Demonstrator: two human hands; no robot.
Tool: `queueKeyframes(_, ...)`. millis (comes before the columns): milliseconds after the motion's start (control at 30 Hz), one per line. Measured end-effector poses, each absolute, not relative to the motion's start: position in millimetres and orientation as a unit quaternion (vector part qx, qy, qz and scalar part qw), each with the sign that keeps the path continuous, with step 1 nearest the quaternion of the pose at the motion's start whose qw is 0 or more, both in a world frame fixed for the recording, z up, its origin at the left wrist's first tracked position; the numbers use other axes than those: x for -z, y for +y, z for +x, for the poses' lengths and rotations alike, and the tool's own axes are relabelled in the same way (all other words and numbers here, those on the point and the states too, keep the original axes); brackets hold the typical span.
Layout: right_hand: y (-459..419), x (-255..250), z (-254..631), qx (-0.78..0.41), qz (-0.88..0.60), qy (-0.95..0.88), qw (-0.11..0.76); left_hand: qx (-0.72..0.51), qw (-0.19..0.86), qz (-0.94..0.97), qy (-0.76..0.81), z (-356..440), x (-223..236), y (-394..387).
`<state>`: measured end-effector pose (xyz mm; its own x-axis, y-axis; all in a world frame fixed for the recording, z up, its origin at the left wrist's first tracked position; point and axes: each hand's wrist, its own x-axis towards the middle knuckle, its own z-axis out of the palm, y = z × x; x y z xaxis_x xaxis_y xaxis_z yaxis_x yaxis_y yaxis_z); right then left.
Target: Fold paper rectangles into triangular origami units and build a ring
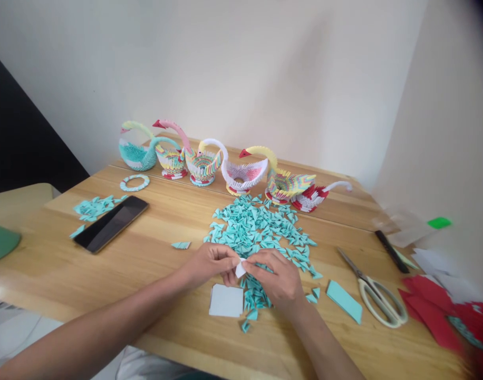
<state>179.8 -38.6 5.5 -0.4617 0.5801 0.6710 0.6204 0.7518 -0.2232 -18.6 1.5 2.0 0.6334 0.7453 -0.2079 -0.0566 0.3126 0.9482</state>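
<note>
Between my two hands, over the middle of the table, is a small piece of folded white paper. My left hand pinches it from the left, thumb on top. From the right, the thumb and forefinger of my right hand grip its upper edge. A stack of white paper squares lies just below my left hand. Behind and partly under my right hand spreads a heap of folded turquoise paper triangles. The fingertips hide part of the white paper.
Several paper swans line the back by the wall. At left are a phone, a paper ring and more turquoise pieces. Rightward lie turquoise paper strips, scissors, a black-handled cutter and red paper.
</note>
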Motion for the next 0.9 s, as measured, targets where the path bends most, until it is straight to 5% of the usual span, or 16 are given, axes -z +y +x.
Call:
queueKeyframes(167,-37.3,-9.7,177.1,-0.023,-0.35,-0.851,0.391,-0.285,0.72,0.532,0.342,-18.2,0.9,4.0)
queueKeyframes(467,-38.1,-8.6,175.6,-0.435,-0.528,-0.628,0.372,-0.304,0.673,0.565,0.367,-18.3,2.8,2.8)
queueKeyframes(900,-37.8,-10.7,167.0,-0.482,-0.554,-0.548,0.401,-0.303,0.67,0.578,0.353,-15.3,9.4,0.3)
